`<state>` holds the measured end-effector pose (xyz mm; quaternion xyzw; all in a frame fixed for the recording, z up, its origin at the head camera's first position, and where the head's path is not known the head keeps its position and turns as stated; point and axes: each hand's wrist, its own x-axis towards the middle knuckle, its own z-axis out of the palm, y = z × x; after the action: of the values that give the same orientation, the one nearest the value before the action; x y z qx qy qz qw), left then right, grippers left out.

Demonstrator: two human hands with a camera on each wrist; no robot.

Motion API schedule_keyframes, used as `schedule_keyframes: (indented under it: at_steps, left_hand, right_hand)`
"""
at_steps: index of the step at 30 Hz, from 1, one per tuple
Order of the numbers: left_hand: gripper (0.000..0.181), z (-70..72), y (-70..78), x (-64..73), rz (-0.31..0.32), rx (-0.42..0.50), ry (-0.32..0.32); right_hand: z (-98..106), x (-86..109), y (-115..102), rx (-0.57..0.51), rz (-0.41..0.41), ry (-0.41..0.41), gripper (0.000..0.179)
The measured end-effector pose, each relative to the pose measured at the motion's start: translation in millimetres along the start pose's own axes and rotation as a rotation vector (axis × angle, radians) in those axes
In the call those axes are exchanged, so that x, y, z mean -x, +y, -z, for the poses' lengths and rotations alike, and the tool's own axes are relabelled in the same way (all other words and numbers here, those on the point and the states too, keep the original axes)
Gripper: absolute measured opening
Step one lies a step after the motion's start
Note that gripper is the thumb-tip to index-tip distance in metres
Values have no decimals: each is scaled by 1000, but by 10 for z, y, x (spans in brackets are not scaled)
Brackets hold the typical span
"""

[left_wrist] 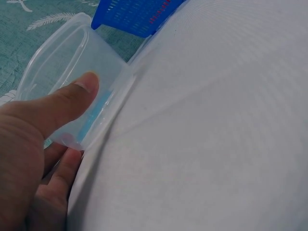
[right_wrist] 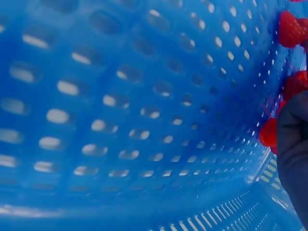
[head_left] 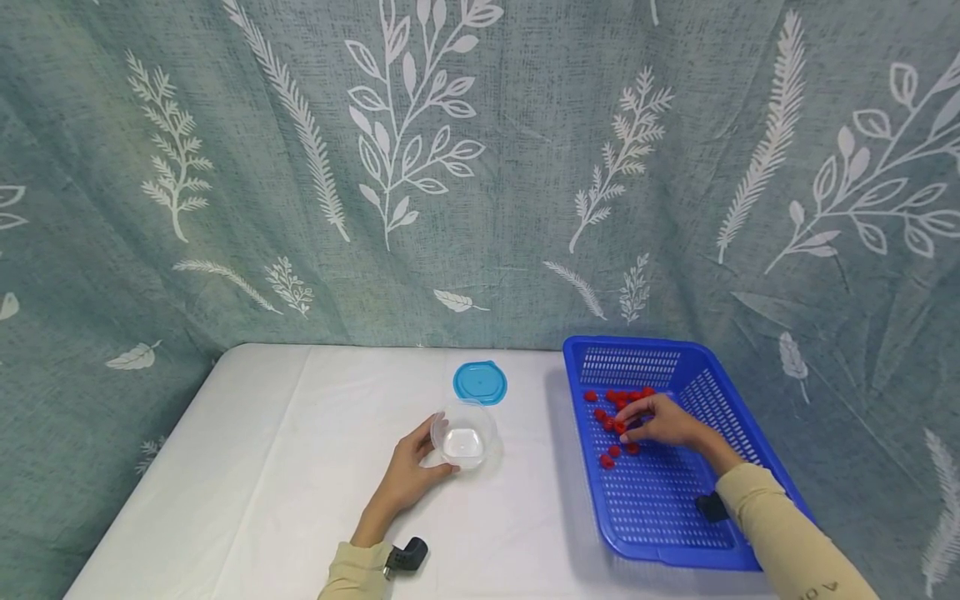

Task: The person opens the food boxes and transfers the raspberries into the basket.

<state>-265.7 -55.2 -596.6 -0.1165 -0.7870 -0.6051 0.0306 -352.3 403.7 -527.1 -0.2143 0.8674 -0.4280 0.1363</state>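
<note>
My left hand (head_left: 410, 468) grips a clear round plastic container (head_left: 465, 437) by its side, low over the white table. In the left wrist view the thumb (left_wrist: 79, 96) lies along the container's wall and the fingers curl below it. Inside the blue basket (head_left: 637, 546), my right hand (head_left: 663, 421) pinches a small red strawberry (head_left: 620, 427) between thumb and fingertips. Several more strawberries (head_left: 607, 461) lie around it on the basket floor. At the edge of the right wrist view, part of the right hand (right_wrist: 294, 144) shows beside strawberries (right_wrist: 291, 30); its fingertips are cut off there.
A blue round lid (head_left: 480, 382) lies flat on the white table (head_left: 300, 467), just behind the container. The basket's raised, perforated walls surround the right hand. Behind the table hangs a green leaf-patterned curtain (head_left: 510, 208).
</note>
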Motion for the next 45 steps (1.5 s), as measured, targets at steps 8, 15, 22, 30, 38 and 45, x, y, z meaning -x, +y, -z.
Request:
schedule_keyframes:
  at_steps: [8,15,22,30,38,45]
  left_hand:
    - [95,1,10,3,9,4,-4]
    - [95,9,15,2,-10,0,-9]
    - [95,11,9,3,-4,-3,-3]
    - [94,2,6,18,-18,-23,3]
    - [97,2,25,33,6,-53,2]
    - [102,79,36,65,5,-77,-29]
  right_hand:
    - [15,50,-39,46,-2,32,28]
    - [26,66,-47,89,-69,56,27]
    - [21,67,-67,105,-54,30,26]
    - [27,72,-105,76,-55,-16,32]
    - [36,67,-206,87,-37,-56,34]
    - [75,51,-337,182,-49,-103,33]
